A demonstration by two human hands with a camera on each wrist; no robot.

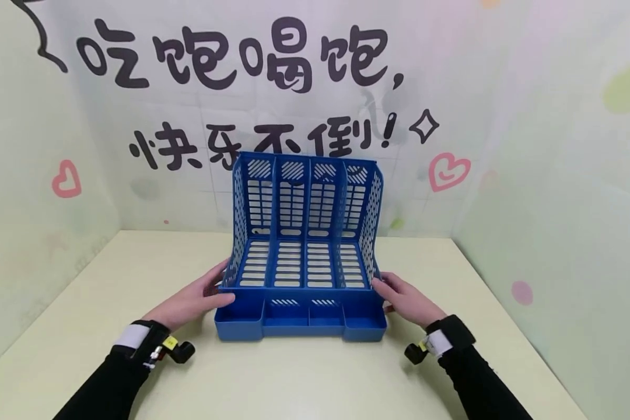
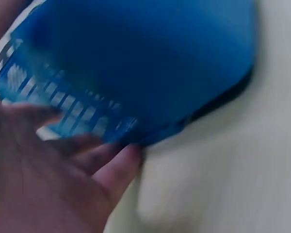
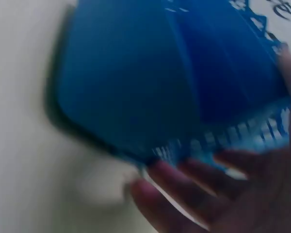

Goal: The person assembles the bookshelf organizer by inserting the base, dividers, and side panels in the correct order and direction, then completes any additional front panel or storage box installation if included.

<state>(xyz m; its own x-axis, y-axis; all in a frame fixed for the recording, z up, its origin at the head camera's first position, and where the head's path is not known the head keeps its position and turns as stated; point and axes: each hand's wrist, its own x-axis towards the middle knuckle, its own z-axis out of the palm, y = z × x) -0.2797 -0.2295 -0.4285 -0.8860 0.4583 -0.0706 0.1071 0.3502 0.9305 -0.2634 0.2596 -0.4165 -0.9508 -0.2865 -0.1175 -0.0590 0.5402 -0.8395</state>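
Note:
A blue plastic desk file rack [image 1: 301,331] stands upright on the table, its slotted compartments facing me and a row of small trays along the front. My left hand [image 1: 194,300] holds its left side, thumb over the front tray's corner and fingers along the outer wall. On the opposite side my right hand [image 1: 406,297] grips the rack with its thumb at the upper edge. Both wrist views are blurred; the left one shows fingers [image 2: 119,167] at the rack's lower edge, and the right one shows fingers [image 3: 172,182] against the slotted side.
The pale table [image 1: 304,379] reaches back to a white printed backdrop [image 1: 304,105] with dark lettering and hearts. Side panels [image 1: 556,204] bound it on the left and right. Each wrist carries a strapped-on camera [image 1: 181,352].

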